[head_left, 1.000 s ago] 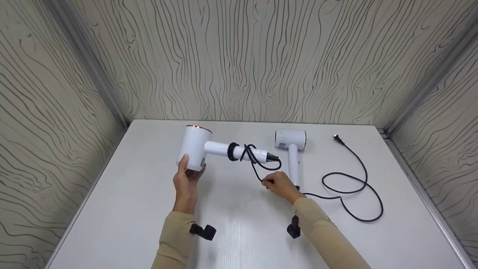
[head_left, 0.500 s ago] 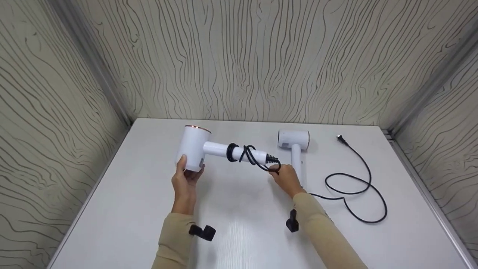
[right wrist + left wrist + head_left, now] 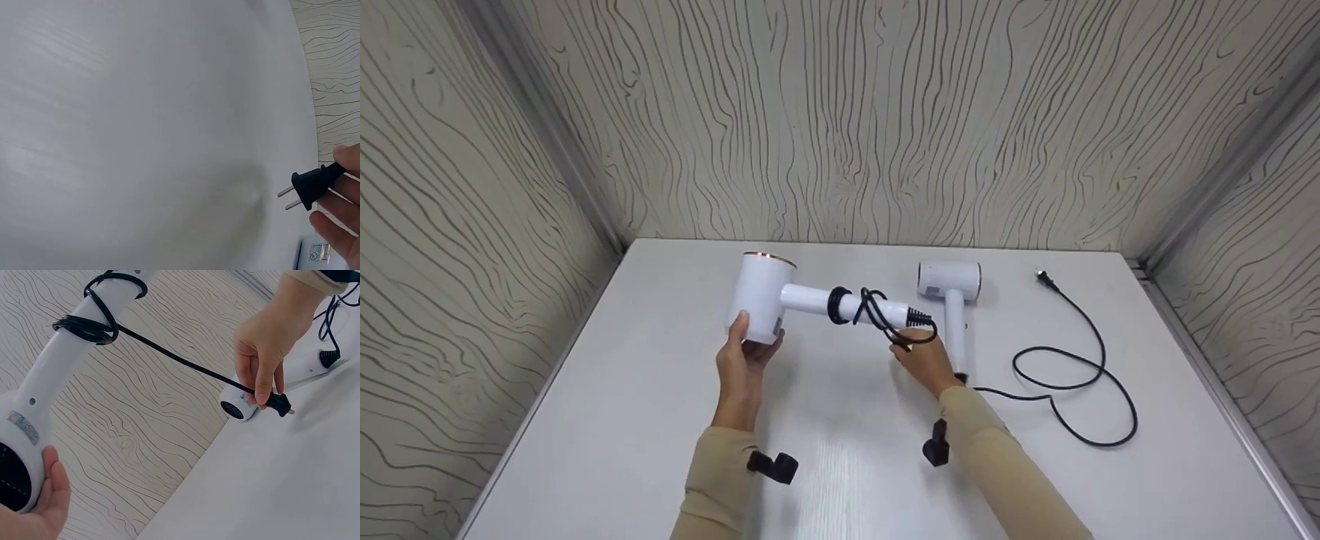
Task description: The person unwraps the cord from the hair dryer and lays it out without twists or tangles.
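My left hand (image 3: 744,367) grips a white hair dryer (image 3: 761,292) by the lower end of its barrel and holds it above the table, handle pointing right. Its black cord (image 3: 180,360) is wound round the handle, with a tight bundle of turns midway and looser loops towards the end. From the windings a stretch of cord runs to my right hand (image 3: 928,364). There the thumb and fingers pinch it just behind a black two-prong plug (image 3: 312,185). In the head view the cord's end loop passes in front of the right hand.
A second, smaller-looking white hair dryer (image 3: 950,281) lies on the white table (image 3: 585,420) behind the right hand. Its cord (image 3: 1099,367) spreads loosely to the right, ending in a plug (image 3: 1044,280). Patterned panels (image 3: 840,120) wall the table's back and sides.
The right hand has moved up from below the cord's loops to behind the handle's end, the cord between shortening in view. The held hair dryer has shifted slightly right.
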The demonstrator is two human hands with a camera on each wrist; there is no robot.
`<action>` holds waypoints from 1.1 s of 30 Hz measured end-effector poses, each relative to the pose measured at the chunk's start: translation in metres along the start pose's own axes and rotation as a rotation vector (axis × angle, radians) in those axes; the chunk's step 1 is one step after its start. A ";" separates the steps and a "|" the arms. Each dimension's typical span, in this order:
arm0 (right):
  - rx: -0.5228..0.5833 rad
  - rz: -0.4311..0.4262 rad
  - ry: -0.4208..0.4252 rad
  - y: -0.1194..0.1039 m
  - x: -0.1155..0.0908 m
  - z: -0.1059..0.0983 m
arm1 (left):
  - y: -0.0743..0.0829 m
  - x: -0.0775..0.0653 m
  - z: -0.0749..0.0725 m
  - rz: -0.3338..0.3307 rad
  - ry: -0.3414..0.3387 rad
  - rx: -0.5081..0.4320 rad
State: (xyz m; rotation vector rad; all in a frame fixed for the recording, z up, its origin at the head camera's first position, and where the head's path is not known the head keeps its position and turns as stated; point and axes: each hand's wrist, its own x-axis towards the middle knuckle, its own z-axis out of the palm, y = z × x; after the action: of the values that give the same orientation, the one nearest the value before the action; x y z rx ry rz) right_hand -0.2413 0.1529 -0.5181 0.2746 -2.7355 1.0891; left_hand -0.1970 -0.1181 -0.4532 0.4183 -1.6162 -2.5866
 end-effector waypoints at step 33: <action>0.014 0.010 -0.075 -0.005 0.000 0.005 | -0.007 0.000 0.008 -0.027 0.008 -0.001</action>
State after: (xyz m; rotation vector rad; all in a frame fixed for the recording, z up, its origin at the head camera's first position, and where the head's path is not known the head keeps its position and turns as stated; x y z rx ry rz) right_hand -0.2409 0.1458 -0.5189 0.3097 -2.7993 1.1225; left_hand -0.1985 -0.1080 -0.4560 0.4528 -1.6180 -2.6017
